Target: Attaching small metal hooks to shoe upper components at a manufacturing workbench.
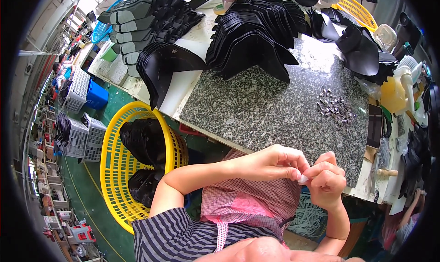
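Note:
Both of my hands meet over the near edge of the speckled granite slab [256, 120]. Between their fingertips is a small white scrap [302, 179], too small to tell whether it is tape, paper or cloth. My left hand [285, 163] pinches it from the left with thumb and fingers. On the other side my right hand [326, 177] has its fingers curled in and its thumb and forefinger closed on the scrap. Beyond the hands, a pile of small dark shiny pieces [337, 108] lies on the slab.
Stacked black shoe-upper pieces [252, 37] cover the table's far side, with grey-patched ones [133, 30] at left. A yellow basket [110, 161] holding black pieces stands at my left. A phone [374, 127] and a wooden-handled tool [387, 172] lie at the right edge.

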Action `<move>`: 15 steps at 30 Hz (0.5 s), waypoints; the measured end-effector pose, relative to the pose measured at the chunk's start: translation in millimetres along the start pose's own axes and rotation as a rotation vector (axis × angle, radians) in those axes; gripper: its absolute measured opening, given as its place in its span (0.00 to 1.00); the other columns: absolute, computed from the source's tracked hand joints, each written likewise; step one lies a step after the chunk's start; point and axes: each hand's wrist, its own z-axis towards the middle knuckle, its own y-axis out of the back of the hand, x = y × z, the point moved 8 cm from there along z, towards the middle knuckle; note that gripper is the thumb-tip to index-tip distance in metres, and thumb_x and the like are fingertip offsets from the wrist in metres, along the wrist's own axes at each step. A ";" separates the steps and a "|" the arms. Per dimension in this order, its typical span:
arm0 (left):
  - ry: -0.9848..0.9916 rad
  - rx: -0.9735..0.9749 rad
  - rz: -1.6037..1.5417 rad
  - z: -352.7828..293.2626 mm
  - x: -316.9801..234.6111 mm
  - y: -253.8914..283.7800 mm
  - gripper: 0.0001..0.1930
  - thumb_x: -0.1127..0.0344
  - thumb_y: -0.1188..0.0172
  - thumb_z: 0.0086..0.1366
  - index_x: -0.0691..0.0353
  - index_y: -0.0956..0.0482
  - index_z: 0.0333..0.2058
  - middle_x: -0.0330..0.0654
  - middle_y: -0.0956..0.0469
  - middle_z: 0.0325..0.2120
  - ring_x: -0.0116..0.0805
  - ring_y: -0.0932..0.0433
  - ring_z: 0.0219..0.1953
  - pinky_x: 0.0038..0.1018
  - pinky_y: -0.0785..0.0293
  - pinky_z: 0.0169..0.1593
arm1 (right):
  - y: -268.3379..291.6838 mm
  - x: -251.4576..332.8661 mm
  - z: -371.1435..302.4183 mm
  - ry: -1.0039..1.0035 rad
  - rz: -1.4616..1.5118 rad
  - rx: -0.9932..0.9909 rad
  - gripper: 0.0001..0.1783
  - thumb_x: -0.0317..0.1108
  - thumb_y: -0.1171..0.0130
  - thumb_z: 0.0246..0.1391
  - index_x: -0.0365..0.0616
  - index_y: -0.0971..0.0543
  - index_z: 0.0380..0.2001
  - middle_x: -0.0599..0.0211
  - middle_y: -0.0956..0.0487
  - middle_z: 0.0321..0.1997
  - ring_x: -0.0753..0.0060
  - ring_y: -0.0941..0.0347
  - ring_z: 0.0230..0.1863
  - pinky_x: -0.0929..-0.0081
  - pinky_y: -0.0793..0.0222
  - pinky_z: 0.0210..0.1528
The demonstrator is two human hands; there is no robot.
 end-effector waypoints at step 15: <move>-0.073 -0.239 -0.018 -5.3 -1.3 27.1 0.05 0.74 0.36 0.63 0.69 0.19 0.36 0.39 0.17 0.32 0.21 0.21 0.38 0.23 0.23 0.46 | -7.4 -0.6 8.2 0.056 -0.169 -0.097 0.17 0.13 0.37 0.35 0.47 0.30 0.19 0.72 0.16 0.30 0.71 0.31 0.27 0.77 0.35 0.30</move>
